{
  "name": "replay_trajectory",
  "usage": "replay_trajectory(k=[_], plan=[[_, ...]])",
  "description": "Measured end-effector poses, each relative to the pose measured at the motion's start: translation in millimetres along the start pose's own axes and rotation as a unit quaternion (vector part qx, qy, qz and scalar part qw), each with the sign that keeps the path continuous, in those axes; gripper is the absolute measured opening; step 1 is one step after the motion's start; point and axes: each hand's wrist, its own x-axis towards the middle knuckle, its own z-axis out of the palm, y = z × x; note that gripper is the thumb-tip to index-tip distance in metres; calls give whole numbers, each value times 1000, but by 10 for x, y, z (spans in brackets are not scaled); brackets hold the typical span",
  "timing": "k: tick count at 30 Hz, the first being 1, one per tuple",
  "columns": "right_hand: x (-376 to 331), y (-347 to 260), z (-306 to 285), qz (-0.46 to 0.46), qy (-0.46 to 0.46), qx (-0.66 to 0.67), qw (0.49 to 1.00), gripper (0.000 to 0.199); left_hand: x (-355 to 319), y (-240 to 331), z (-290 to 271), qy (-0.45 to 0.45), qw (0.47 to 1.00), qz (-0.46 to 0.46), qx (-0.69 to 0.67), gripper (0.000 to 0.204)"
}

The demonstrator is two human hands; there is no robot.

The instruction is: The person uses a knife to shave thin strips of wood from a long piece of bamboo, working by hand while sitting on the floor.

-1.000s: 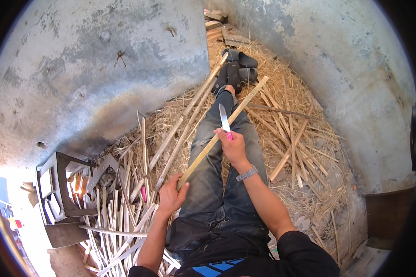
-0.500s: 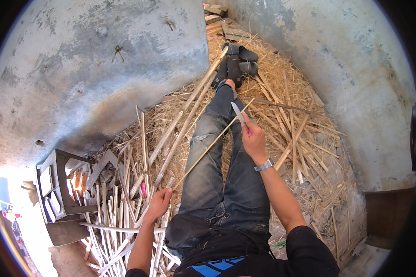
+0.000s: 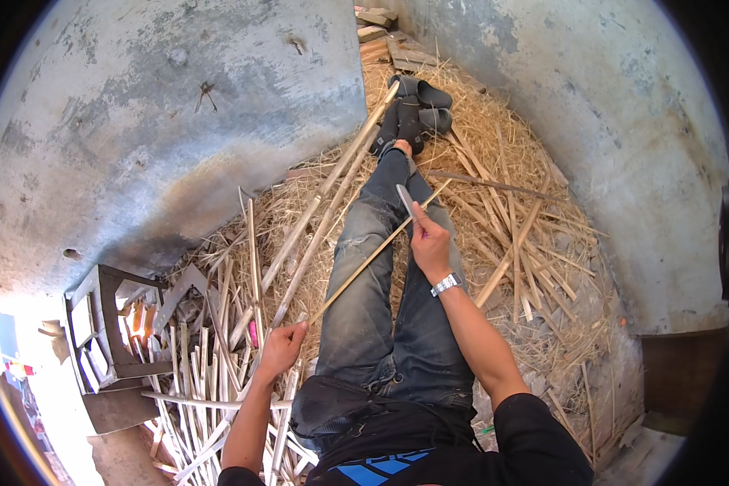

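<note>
A thin pale wooden strip, likely split bamboo (image 3: 363, 265), slants across my outstretched legs. Its near end is pinched in the closed fingers of my left hand (image 3: 281, 348), beside my left thigh. My right hand (image 3: 431, 247) is wrapped round the handle of a knife (image 3: 405, 198), over my right leg. The knife's flat silver blade points up and away, crossing the strip near its far end; most of the handle is hidden in my fist. Whether the edge is touching the strip I cannot tell.
Longer poles (image 3: 324, 198) lean beside my left leg. Many split strips (image 3: 190, 364) are heaped at the left, near a dark metal frame (image 3: 117, 324). Shavings (image 3: 494, 121) and more strips (image 3: 518, 243) cover the ground at right. Grey walls (image 3: 624, 121) rise on both sides.
My right hand with the knife has drawn slightly left and toward me, and the blade has turned. The strip's far end has shifted a little right. My left hand has barely moved.
</note>
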Motion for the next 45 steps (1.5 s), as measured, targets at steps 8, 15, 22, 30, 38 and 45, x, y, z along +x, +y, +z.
replay_trajectory(k=[8,15,22,30,38,45], plan=[[-120,109,-258,-44,-81,10,996,42,29,18,24,-2,1000,5,-25,54],[-325,-106,-101,-10,-93,58,994,39,235,221,304,50,997,53,-4,52],[-25,45,-186,102,9,20,995,37,295,235,203,-15,1000,1,2,53],[-267,117,-102,-63,-57,50,995,41,342,183,238,-14,1000,-2,-15,57],[-627,-246,47,-95,-173,82,977,50,407,241,273,2,1000,-6,-13,60],[-323,-273,54,1,-42,89,995,27,399,145,390,28,999,17,-38,64]])
